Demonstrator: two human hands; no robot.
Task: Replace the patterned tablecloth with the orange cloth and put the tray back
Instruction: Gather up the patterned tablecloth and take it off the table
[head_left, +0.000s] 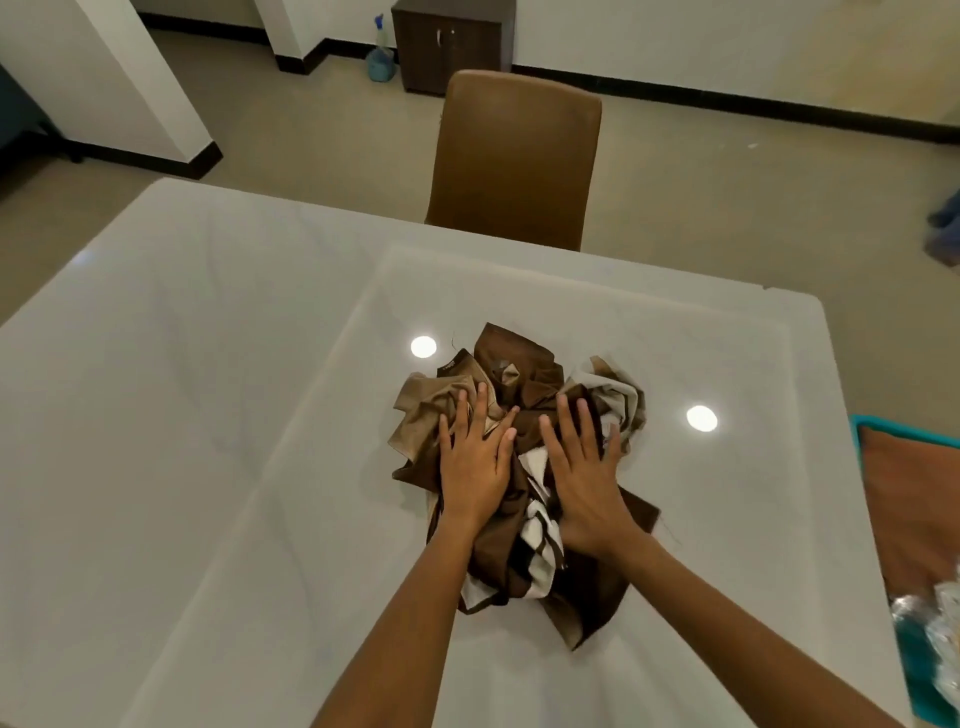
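Observation:
The patterned tablecloth (524, 384), brown, tan and white, lies bunched in a heap near the middle of the white glossy table (208, 415). My left hand (475, 457) presses flat on the heap's left side with fingers spread. My right hand (584, 467) presses flat on its right side, fingers straight. An orange cloth (914, 499) lies at the right edge of view, on something with a teal rim (862, 422). Its lower end is hidden under clear crinkled wrapping.
A brown chair (514, 156) stands tucked at the table's far side. A dark wooden cabinet (447, 41) and a blue spray bottle (382, 52) stand by the far wall. Clear plastic-wrapped items (935, 623) sit at the lower right edge.

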